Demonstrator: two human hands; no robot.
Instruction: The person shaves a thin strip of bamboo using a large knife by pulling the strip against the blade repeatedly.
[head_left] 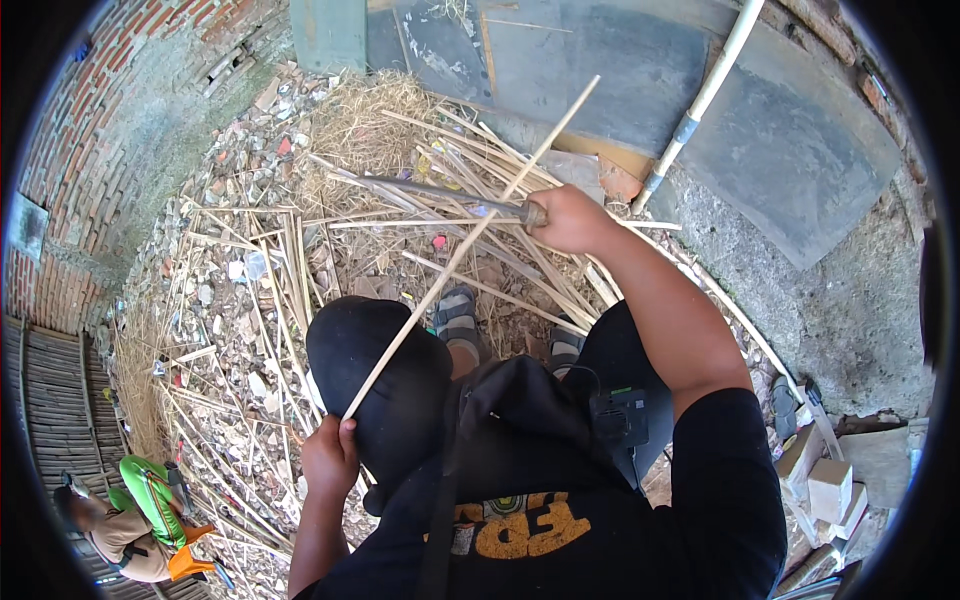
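A long pale bamboo strip (425,300) slants from above my left knee up and away to the far right. Its near end is gripped in my left hand (330,458), the fingers closed round it. My right hand (575,220) is wrapped round the wooden handle of a long knife (445,191), whose dark blade points left. Blade and strip cross close to the handle; whether they touch, I cannot tell. Beneath them, more split bamboo strips (540,262) lie in a loose pile by my sandalled feet (457,312).
Rubble and scattered strips (262,330) cover the ground on the left, with dry straw (375,115) at the far side. A white pole (700,100) leans at the grey wall (810,170). Another person (140,525) sits at the lower left. Pale blocks (830,490) stand at the right.
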